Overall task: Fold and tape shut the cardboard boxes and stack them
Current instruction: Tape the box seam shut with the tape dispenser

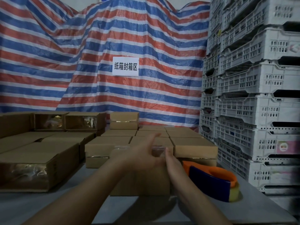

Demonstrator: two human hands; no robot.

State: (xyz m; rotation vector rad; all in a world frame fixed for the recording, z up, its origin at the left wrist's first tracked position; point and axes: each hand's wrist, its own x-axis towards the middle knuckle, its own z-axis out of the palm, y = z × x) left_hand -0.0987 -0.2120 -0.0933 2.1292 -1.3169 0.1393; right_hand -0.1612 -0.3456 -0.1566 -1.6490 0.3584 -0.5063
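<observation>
Box (129,181) lies under both hands, left (142,157) flat, right (172,161) edge-on.

Matt cardboard boxes (195,148), glossy tape seams (95,157), woven plastic tarp (97,62).

Two hands: left hand (142,157), right hand (172,161). One tape dispenser (212,179). One paper sign (125,66). One tabletop (56,207). Cardboard boxes (194,147): well over a dozen; exact count unclear. Plastic crates (253,82): many, stacked, uncounted.

white sign (125,66) on tarp (65,62) — "纸箱封箱区"
</observation>
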